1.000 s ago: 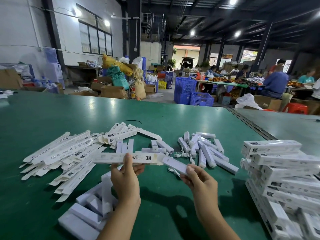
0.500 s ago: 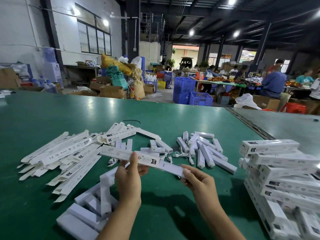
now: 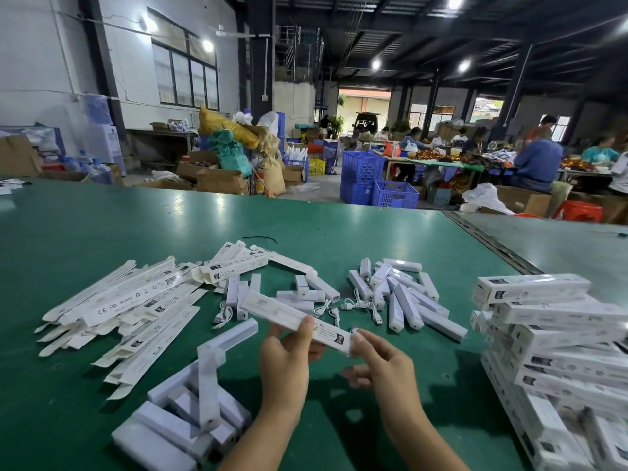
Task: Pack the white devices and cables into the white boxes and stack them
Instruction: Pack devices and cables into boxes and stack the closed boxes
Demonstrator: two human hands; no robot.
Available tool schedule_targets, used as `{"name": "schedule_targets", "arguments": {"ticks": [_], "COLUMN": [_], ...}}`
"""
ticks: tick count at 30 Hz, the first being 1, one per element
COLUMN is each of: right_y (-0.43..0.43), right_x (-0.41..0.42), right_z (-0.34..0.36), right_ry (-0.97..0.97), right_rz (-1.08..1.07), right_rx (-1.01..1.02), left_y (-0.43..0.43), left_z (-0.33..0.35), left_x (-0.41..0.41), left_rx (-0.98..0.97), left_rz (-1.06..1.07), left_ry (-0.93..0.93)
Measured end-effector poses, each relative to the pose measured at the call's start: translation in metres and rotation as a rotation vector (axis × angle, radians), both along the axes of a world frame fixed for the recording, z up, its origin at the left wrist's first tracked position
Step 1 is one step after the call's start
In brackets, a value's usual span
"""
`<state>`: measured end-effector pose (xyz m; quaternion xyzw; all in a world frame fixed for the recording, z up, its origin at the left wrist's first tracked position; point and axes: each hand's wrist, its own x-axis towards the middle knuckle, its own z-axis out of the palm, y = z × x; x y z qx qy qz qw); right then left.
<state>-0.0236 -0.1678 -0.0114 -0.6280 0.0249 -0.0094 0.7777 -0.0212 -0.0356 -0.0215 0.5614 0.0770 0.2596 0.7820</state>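
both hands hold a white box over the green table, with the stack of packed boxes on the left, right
No: the head view shows the stack of packed boxes on the right. The left hand and right hand do hold a white box over the green table.

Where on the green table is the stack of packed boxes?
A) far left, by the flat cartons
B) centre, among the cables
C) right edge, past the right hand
C: the stack of packed boxes stands at the table 's right edge, beyond the right hand.

Glossy green tabletop [image 3: 102, 232] (lamp glare), matt card boxes [image 3: 533, 288], smooth plastic devices [image 3: 407, 305]
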Motion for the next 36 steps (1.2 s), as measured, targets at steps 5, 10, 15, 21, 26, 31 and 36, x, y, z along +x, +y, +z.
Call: {"name": "schedule_targets", "arguments": {"ticks": [5, 10, 15, 21, 26, 31, 36], "right_y": [0.005, -0.006, -0.027, -0.016, -0.019, -0.018, -0.005], "right_x": [-0.005, 0.008, 0.036, 0.047, 0.046, 0.043, 0.042], "right_z": [0.009, 0.005, -0.021, -0.032, -0.029, -0.030, -0.030], "right_ry": [0.111, 0.070, -0.248, -0.244, -0.237, -0.283, -0.367], "right_rz": [0.307, 0.307, -0.149, 0.054, 0.018, -0.042, 0.123], "right_rx": [0.191, 0.300, -0.995, -1.499, -1.507, -1.497, -1.592], "left_y": [-0.005, 0.000, 0.019, 0.027, 0.028, 0.030, 0.030], "left_z": [-0.003, 0.002, 0.003, -0.001, -0.002, -0.002, -0.002], "left_x": [-0.002, 0.000, 0.008, 0.013, 0.013, 0.014, 0.015], "left_rx": [0.028, -0.067, -0.220, -0.286, -0.286, -0.297, -0.302], "left_rz": [-0.063, -0.035, 0.150, 0.190, 0.190, 0.188, 0.185], "left_ry": [0.024, 0.027, 0.074, 0.099, 0.114, 0.135, 0.145]}}
